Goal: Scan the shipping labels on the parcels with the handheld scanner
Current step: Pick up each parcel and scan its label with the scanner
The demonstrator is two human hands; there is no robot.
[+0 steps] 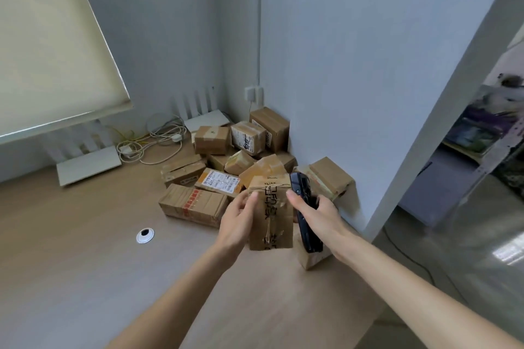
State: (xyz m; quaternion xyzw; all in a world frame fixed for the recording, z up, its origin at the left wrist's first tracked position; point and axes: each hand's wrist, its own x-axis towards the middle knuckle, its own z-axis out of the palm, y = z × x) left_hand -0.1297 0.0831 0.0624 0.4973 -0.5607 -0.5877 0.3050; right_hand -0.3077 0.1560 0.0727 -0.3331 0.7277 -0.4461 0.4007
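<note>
My left hand (237, 219) grips the left edge of a taped brown cardboard parcel (272, 215) and holds it upright above the desk. Black printed characters run down its facing side; no white shipping label shows there. My right hand (319, 214) holds a black handheld scanner (304, 207) right beside the parcel's right edge, its long body standing nearly vertical. Behind them, several brown parcels (226, 156) lie heaped in the desk's far corner; one (219, 181) shows a white label face up.
The wooden desk (85, 263) has a round cable grommet (145, 235). Two white routers (88, 164) and tangled cables (153, 142) sit at the back. A white wall panel (368, 93) bounds the right side. Another box (314, 259) sits under my right hand.
</note>
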